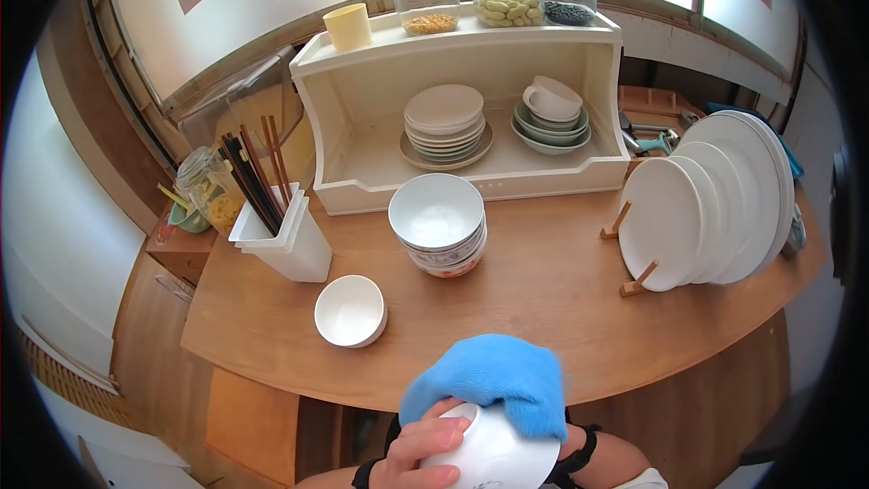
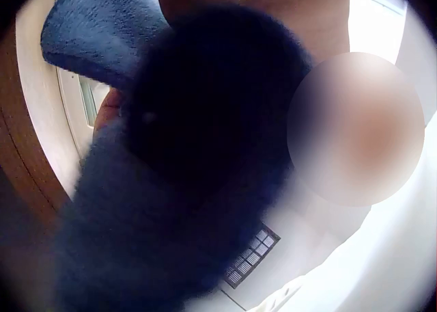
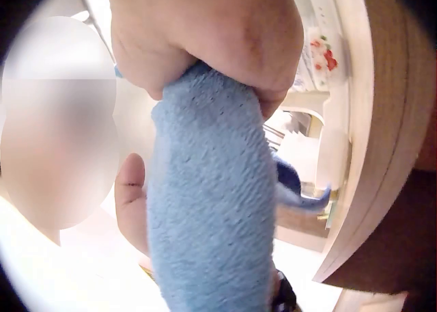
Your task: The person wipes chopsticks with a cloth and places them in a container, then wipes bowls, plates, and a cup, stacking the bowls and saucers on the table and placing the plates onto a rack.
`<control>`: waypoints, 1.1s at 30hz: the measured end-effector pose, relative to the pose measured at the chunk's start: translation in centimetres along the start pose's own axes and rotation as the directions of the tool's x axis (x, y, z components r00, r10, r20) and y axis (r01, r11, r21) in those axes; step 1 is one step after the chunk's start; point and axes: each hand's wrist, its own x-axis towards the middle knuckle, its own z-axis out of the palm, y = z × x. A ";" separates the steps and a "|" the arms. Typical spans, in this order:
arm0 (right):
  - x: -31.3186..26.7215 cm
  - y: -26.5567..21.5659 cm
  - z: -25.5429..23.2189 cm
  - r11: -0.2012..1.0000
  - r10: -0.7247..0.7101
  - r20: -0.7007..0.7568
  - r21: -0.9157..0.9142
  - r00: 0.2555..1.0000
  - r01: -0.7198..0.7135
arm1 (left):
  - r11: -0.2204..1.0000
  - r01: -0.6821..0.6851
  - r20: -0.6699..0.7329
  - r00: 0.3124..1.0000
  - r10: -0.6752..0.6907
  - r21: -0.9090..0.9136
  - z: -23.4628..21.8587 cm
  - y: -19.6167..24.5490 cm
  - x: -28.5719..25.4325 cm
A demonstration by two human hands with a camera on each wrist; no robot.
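At the front edge of the table in the head view, my left hand [image 1: 421,457] grips a white bowl [image 1: 511,453] tipped on its side, fingers spread over it. A blue cloth [image 1: 493,367] drapes over the bowl's far side and hides my right hand in that view. In the right wrist view, my right hand [image 3: 212,32] holds the bunched cloth [image 3: 212,189], which hangs down from the fingers. Dark, close cloth [image 2: 171,209] fills much of the left wrist view. Nearest on the table stands a small white bowl [image 1: 350,311], upright.
A stack of bowls [image 1: 436,213] stands mid-table before a cream shelf [image 1: 353,127] holding plates and bowls. Chopsticks stand in a white holder [image 1: 303,240] at the left. White plates [image 1: 661,226] lean in a wooden rack at the right. Glass jars [image 1: 507,0] top the shelf.
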 end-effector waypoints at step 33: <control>0.2 -6.7 -0.8 0.720 0.502 -0.302 -0.374 0.810 -0.585 | 0.931 -0.179 0.237 0.966 0.104 0.318 -1.1 -0.1 0.6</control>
